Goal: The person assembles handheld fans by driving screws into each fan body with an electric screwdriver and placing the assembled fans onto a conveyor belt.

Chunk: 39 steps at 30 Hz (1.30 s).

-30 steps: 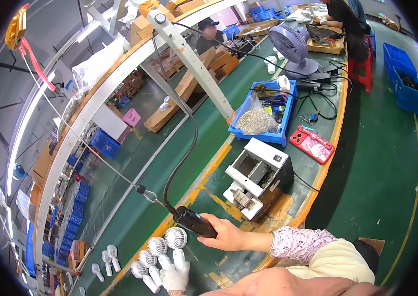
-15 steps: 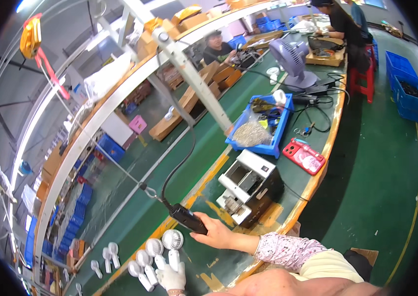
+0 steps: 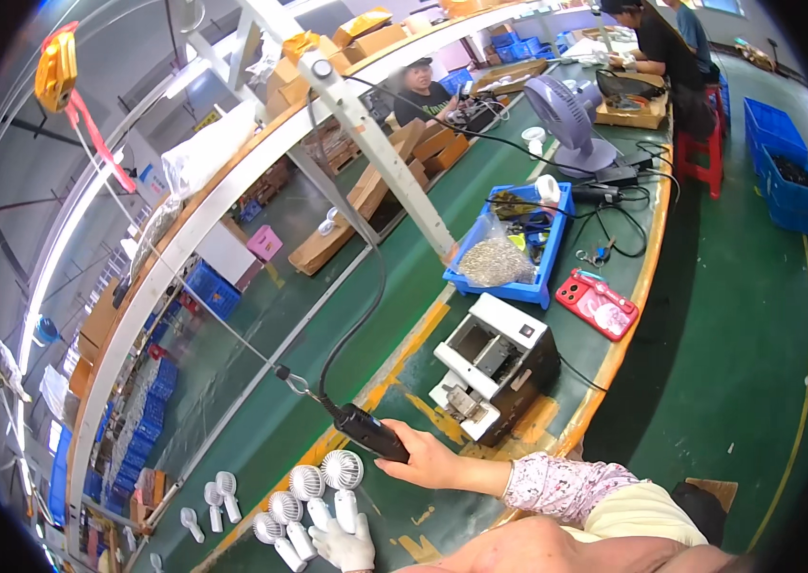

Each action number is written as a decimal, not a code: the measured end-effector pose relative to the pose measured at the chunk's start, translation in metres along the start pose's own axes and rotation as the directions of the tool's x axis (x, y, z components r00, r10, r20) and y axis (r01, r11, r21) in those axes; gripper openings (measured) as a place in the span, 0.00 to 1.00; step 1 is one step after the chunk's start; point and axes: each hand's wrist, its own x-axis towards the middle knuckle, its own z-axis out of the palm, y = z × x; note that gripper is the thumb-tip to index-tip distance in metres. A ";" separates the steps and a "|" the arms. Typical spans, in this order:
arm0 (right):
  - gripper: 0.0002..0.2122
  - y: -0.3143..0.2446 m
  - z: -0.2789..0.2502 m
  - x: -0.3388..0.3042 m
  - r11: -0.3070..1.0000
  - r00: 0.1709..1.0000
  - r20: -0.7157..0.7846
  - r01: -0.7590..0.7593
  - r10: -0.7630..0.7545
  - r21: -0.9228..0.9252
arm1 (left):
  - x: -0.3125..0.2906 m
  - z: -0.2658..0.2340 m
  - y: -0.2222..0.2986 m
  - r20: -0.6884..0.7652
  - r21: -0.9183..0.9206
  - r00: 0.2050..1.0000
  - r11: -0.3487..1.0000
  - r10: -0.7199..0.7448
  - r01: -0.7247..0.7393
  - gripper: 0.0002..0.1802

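My right hand (image 3: 420,456) is wrapped round a black electric screwdriver (image 3: 372,433), held slantwise above the bench. The tool hangs from a wire with a metal clip, and a dark cable runs up from its end. My left hand (image 3: 345,546), in a white glove, is at the near end of a row of small white handheld fans. Its thumb and fingers lie on either side of the handle of the rightmost handheld fan (image 3: 342,470). Several more fans, including one with a round caged head (image 3: 285,507), lie alongside to the left. The screwdriver's tip is hidden behind my right hand.
Right of the tool stands a white and black boxy machine (image 3: 494,358). Behind it sit a blue tray (image 3: 545,272) with a bag of small parts, a red phone (image 3: 598,304) and a purple desk fan (image 3: 566,119). More handheld fans (image 3: 191,523) lie farther left. People work beyond.
The view has shifted a little, so the bench things appear slightly farther right. Both hands keep their places by the screwdriver and the fans. A person across the bench has raised their head.
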 end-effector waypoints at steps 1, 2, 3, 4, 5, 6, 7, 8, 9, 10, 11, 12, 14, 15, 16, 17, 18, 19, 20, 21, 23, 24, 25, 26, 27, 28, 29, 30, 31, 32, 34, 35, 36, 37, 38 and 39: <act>0.28 0.004 0.001 -0.001 1.000 1.000 -0.005 -0.015 0.015 0.007 | 0.002 0.002 0.001 -0.020 -0.013 1.000 1.000 -0.015 0.015 0.33; 0.28 -0.002 0.005 -0.002 1.000 1.000 0.022 -0.008 0.008 0.013 | -0.001 0.107 -0.040 -0.104 -0.029 0.946 0.952 -0.306 0.305 0.33; 0.28 -0.006 0.002 -0.005 0.999 0.998 0.037 -0.046 0.045 0.021 | 0.002 0.108 -0.039 -0.120 -0.030 0.944 0.951 -0.308 0.307 0.33; 0.28 -0.008 -0.001 -0.007 0.996 0.996 0.048 -0.082 0.081 0.028 | 0.006 0.108 -0.036 -0.138 -0.030 0.942 0.952 -0.307 0.306 0.34; 0.28 -0.007 -0.004 -0.009 0.997 0.995 0.065 -0.076 0.075 0.016 | 0.002 0.105 -0.035 -0.127 -0.035 0.947 0.955 -0.295 0.293 0.34; 0.28 -0.007 -0.007 -0.010 0.996 0.994 0.069 -0.086 0.084 0.030 | 0.000 0.054 -0.018 -0.048 -0.069 0.976 0.976 -0.210 0.207 0.35; 0.28 -0.010 -0.006 -0.008 0.995 0.993 0.084 -0.084 0.080 0.051 | 0.002 0.025 -0.012 0.018 -0.108 0.991 0.985 -0.133 0.135 0.37; 0.29 -0.007 -0.003 -0.007 0.994 0.988 0.114 -0.110 0.106 0.027 | 0.000 0.040 -0.026 -0.147 -0.086 0.988 0.994 0.054 -0.067 0.40; 0.29 -0.007 -0.003 -0.006 0.992 0.986 0.120 -0.122 0.116 0.039 | 0.009 0.042 -0.024 -0.150 -0.087 0.987 0.993 0.061 -0.075 0.40; 0.30 -0.008 -0.003 -0.005 0.990 0.984 0.129 -0.135 0.127 0.052 | 0.018 0.043 -0.023 -0.131 -0.085 0.990 0.994 0.050 -0.062 0.40; 0.30 -0.006 -0.002 -0.005 0.996 0.992 0.099 -0.083 0.079 0.034 | 0.026 0.043 -0.022 -0.110 -0.083 0.993 0.996 0.036 -0.045 0.40; 0.30 -0.006 -0.003 -0.006 0.995 0.990 0.105 -0.094 0.090 0.035 | 0.027 0.045 -0.021 -0.077 -0.079 0.997 0.997 0.014 -0.020 0.40; 0.30 -0.005 -0.004 -0.006 0.994 0.993 0.073 -0.099 0.096 0.034 | 0.028 0.049 -0.021 -0.005 -0.067 0.999 0.997 -0.040 0.039 0.40; 0.30 -0.004 -0.003 -0.008 0.992 0.989 0.086 -0.122 0.118 0.039 | 0.022 0.050 -0.023 0.039 -0.057 0.997 0.996 -0.068 0.070 0.40; 0.30 -0.004 -0.002 -0.008 0.994 0.991 0.086 -0.102 0.098 0.049 | 0.018 0.055 -0.027 0.061 -0.052 0.995 0.995 -0.082 0.086 0.40; 0.30 -0.005 -0.001 -0.008 0.995 0.993 0.085 -0.083 0.078 0.059 | 0.016 0.064 -0.031 0.069 -0.072 0.991 0.990 -0.113 0.118 0.40; 0.30 -0.008 0.000 -0.007 0.993 0.991 0.104 -0.092 0.084 0.072 | 0.015 0.074 -0.035 0.070 -0.094 0.987 0.984 -0.147 0.153 0.39; 0.30 -0.008 0.001 -0.006 0.992 0.989 0.117 -0.103 0.093 0.078 | 0.017 0.085 -0.039 0.068 -0.116 0.982 0.976 -0.176 0.183 0.39; 0.30 -0.008 0.002 -0.007 0.991 0.989 0.112 -0.104 0.095 0.081 | 0.017 0.093 -0.042 0.063 -0.138 0.977 0.968 -0.204 0.211 0.39; 0.29 -0.007 0.003 -0.007 0.992 0.991 0.099 -0.102 0.094 0.080 | 0.017 0.095 -0.042 0.055 -0.162 0.973 0.959 -0.225 0.231 0.38; 0.29 -0.006 0.002 -0.007 0.991 0.991 0.093 -0.101 0.092 0.088 | 0.015 0.095 -0.037 0.039 -0.234 0.970 0.942 -0.239 0.242 0.37; 0.29 -0.006 0.001 -0.006 0.993 0.992 0.095 -0.090 0.083 0.075 | 0.014 0.097 -0.037 -0.001 -0.239 0.970 0.942 -0.243 0.236 0.34; 0.29 -0.006 0.001 -0.006 0.995 0.993 0.096 -0.077 0.071 0.063 | 0.013 0.098 -0.037 -0.043 -0.244 0.968 0.943 -0.246 0.229 0.31; 0.29 -0.006 0.001 -0.005 0.995 0.993 0.097 -0.071 0.065 0.066 | 0.012 0.099 -0.036 -0.049 -0.243 0.967 0.942 -0.249 0.230 0.31; 0.29 -0.007 0.001 -0.006 0.996 0.994 0.090 -0.064 0.059 0.055 | 0.011 0.100 -0.037 -0.062 -0.245 0.965 0.942 -0.254 0.232 0.31; 0.29 -0.007 0.000 -0.006 0.997 0.995 0.082 -0.057 0.053 0.043 | 0.010 0.101 -0.036 -0.075 -0.246 0.963 0.941 -0.258 0.233 0.31; 0.29 -0.006 -0.001 -0.006 0.997 0.995 0.087 -0.061 0.058 0.037 | 0.011 0.101 -0.036 -0.079 -0.246 0.964 0.942 -0.255 0.229 0.31; 0.29 -0.005 -0.002 -0.006 0.999 0.996 0.080 -0.043 0.041 0.025 | 0.010 0.100 -0.035 -0.083 -0.256 0.962 0.939 -0.258 0.230 0.31; 0.29 -0.003 -0.002 -0.006 1.000 0.997 0.073 -0.026 0.025 0.012 | 0.009 0.100 -0.034 -0.087 -0.266 0.961 0.936 -0.261 0.230 0.31; 0.29 -0.002 -0.004 -0.006 0.999 0.997 0.065 -0.029 0.028 0.020 | 0.009 0.104 -0.037 -0.130 -0.258 0.960 0.944 -0.247 0.208 0.31; 0.29 0.002 -0.005 -0.003 1.000 0.999 0.049 -0.011 0.009 0.029 | 0.008 0.098 -0.035 -0.120 -0.265 0.960 0.940 -0.252 0.213 0.30; 0.29 0.004 -0.006 -0.003 0.998 0.999 0.045 -0.011 0.008 0.059 | 0.009 0.094 -0.032 -0.104 -0.269 0.961 0.938 -0.255 0.219 0.30; 0.29 0.004 -0.006 -0.002 0.998 0.999 0.042 -0.002 -0.001 0.061 | 0.010 0.087 -0.029 -0.091 -0.301 0.961 0.927 -0.260 0.223 0.30; 0.28 0.004 -0.007 -0.001 0.999 0.999 0.050 0.001 -0.004 0.053 | 0.010 0.081 -0.026 -0.077 -0.333 0.961 0.915 -0.266 0.227 0.30; 0.28 0.003 -0.007 -0.001 0.999 0.998 0.058 0.004 -0.006 0.045 | 0.009 0.084 -0.028 -0.090 -0.326 0.962 0.920 -0.257 0.215 0.31; 0.28 0.002 -0.006 -0.002 0.999 0.998 0.064 -0.026 0.024 0.035 | 0.008 0.087 -0.030 -0.099 -0.329 0.960 0.919 -0.263 0.218 0.31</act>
